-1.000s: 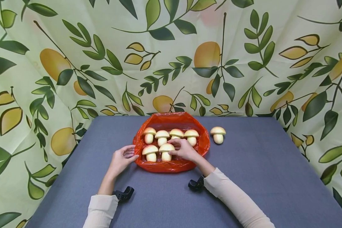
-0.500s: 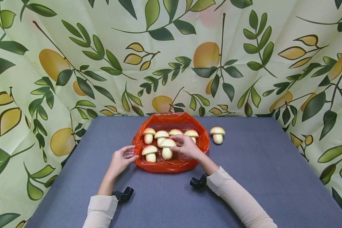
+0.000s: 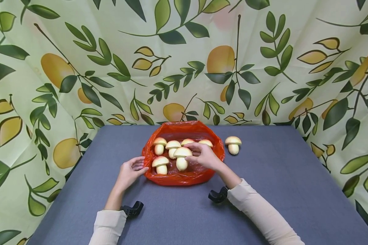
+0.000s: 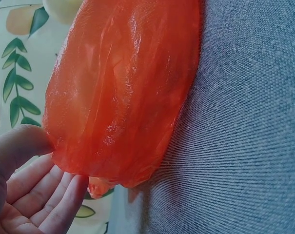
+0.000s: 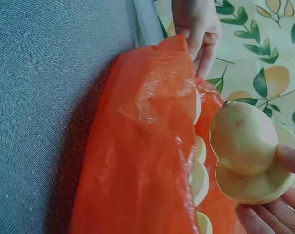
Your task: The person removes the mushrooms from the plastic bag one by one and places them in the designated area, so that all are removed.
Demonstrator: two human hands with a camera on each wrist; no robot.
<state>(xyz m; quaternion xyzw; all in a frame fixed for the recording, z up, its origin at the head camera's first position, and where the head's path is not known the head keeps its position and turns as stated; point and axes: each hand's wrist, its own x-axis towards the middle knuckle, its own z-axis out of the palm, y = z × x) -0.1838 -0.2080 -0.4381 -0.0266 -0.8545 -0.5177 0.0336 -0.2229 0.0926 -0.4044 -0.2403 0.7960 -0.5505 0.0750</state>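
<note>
An opened red plastic bag point(image 3: 184, 181) stands on the table with several toy mushrooms in it, each with a pale stem and a yellowish, red-tinged cap. My left hand point(image 3: 131, 173) holds the bag's left rim between thumb and fingers; in the left wrist view the thumb point(image 4: 20, 144) lies against the red plastic. With my right hand point(image 3: 203, 156) I grip one mushroom point(image 3: 182, 162) by its cap, upright over the bag's opening. The right wrist view shows this mushroom point(image 5: 245, 141) stem toward the camera, outside the bag's near wall. Behind my right fingers, other mushrooms are partly hidden.
One more mushroom point(image 3: 233, 146) stands on the grey-blue table point(image 3: 263, 163), right of the bag. A leaf-and-fruit patterned cloth point(image 3: 184, 61) rises behind the table and along both sides.
My right hand has lifted the front mushroom from its place beside the front-left one and moved it slightly up and right. The left hand has stayed at the bag's rim.
</note>
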